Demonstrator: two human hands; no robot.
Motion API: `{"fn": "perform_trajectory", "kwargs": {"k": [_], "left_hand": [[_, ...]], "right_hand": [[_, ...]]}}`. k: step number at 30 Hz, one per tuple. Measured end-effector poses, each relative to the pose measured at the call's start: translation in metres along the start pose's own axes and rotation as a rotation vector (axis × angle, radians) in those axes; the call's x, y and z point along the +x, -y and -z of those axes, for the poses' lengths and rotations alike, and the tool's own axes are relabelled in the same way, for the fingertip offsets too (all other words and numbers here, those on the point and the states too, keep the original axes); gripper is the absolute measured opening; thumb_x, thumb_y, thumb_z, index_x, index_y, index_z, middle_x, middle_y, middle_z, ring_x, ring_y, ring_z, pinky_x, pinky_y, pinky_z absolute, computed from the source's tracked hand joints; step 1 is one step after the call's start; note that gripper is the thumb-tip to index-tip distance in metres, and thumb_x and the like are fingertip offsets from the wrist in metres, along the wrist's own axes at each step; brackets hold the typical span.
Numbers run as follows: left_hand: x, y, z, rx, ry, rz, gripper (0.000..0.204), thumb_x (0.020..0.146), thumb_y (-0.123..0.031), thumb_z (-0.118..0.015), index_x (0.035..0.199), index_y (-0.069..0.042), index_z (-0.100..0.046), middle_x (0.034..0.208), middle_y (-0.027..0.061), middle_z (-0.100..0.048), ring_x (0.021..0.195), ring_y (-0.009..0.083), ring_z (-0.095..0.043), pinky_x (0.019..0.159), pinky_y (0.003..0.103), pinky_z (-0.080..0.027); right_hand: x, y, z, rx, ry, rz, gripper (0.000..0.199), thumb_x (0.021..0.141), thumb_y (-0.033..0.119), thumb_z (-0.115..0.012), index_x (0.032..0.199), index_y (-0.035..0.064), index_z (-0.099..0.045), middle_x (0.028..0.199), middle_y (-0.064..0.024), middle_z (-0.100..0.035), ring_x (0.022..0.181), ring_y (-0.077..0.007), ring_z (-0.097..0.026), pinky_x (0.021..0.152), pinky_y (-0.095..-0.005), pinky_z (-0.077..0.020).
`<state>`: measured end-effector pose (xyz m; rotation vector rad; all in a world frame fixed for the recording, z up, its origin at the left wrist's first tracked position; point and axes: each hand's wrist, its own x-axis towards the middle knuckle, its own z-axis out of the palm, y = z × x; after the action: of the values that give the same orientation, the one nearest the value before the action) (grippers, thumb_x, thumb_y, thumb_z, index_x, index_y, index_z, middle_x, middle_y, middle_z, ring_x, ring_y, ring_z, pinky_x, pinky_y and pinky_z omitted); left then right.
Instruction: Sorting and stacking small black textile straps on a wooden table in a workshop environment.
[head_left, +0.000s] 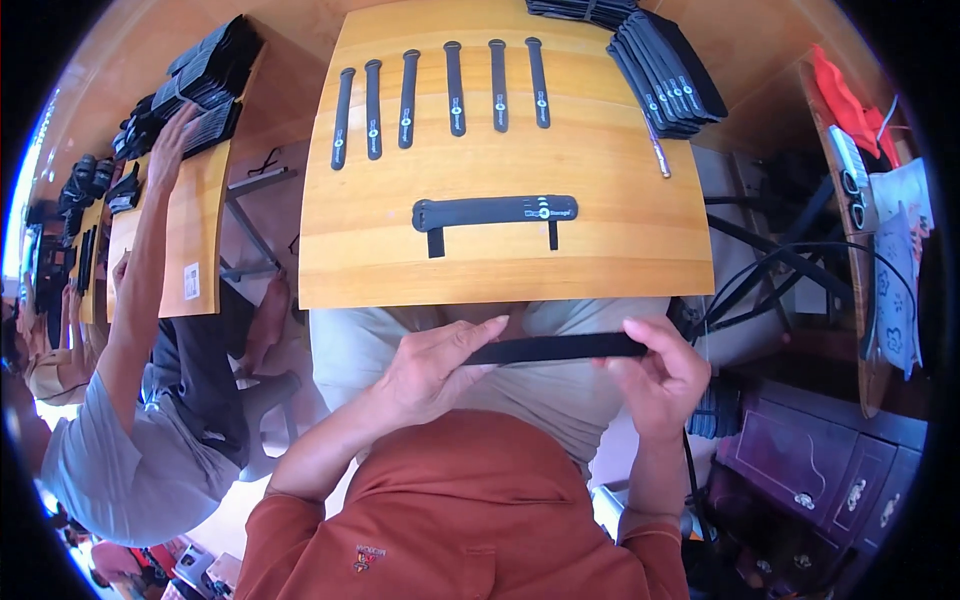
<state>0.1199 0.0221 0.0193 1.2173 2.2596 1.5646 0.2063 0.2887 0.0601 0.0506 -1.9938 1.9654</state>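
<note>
In the head view, a black fabric strap (555, 348) is held straight above pale trousers (350, 345), its ends pinched between closed thumb and fingers of the left hand (425, 368) and right hand (665, 375). Light, pliable handling is judged likely; both ends are best gripped.

Left hand (428, 366): holds a black strap (555, 349) at one end
Right hand (665, 372): pinches the other
Counter (500, 282): six gray straps (455, 88) in a row (another strap (480, 212) lies crosswise)
</note>
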Motion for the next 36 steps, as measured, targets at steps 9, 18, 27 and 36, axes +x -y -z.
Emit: {"fn": "perform_trajectory", "kwargs": {"k": [9,18,27,36], "left_hand": [[-0.005,0.011,0.027,-0.24,-0.106,0.469,0.023,0.103,-0.008,-0.066,0.123,0.003,-0.071,0.094,0.0088,-0.07,0.077,0.0142,-0.068,0.071,0.027,-0.055],[0.013,0.047,0.039,-0.413,-0.4,0.62,0.017,0.102,-0.012,-0.071,0.108,0.004,-0.074,0.084,0.0018,-0.066,0.073,0.0067,-0.061,0.065,0.023,-0.051],[0.035,0.07,0.051,-0.285,-0.41,0.78,0.015,0.101,-0.011,-0.072,0.101,0.004,-0.073,0.075,0.0007,-0.068,0.065,0.0051,-0.059,0.061,0.02,-0.049],[0.051,0.078,0.058,-0.193,-0.367,0.875,0.015,0.102,-0.011,-0.07,0.104,0.004,-0.073,0.074,0.0002,-0.067,0.063,0.0036,-0.059,0.058,0.019,-0.05]], "right_hand": [[0.035,-0.051,0.003,-0.24,-0.096,-0.127,0.017,0.094,0.006,-0.078,0.107,-0.0051,-0.074,0.097,-0.0079,-0.072,0.081,-0.009,-0.064,0.07,-0.0212,-0.0511],[0.07,-0.08,-0.008,-0.273,-0.12,-0.254,0.017,0.098,0.009,-0.075,0.108,-0.0045,-0.074,0.085,-0.0036,-0.07,0.073,-0.008,-0.063,0.066,-0.0233,-0.0513],[0.091,-0.102,-0.008,-0.287,-0.047,-0.315,0.019,0.1,0.007,-0.071,0.114,-0.0052,-0.073,0.09,-0.0051,-0.07,0.073,-0.0091,-0.065,0.067,-0.0237,-0.0547],[0.103,-0.113,-0.007,-0.317,-0.066,-0.374,0.021,0.1,0.012,-0.073,0.115,-0.0031,-0.074,0.09,-0.0032,-0.07,0.073,-0.0065,-0.063,0.061,-0.0228,-0.0572]]}}
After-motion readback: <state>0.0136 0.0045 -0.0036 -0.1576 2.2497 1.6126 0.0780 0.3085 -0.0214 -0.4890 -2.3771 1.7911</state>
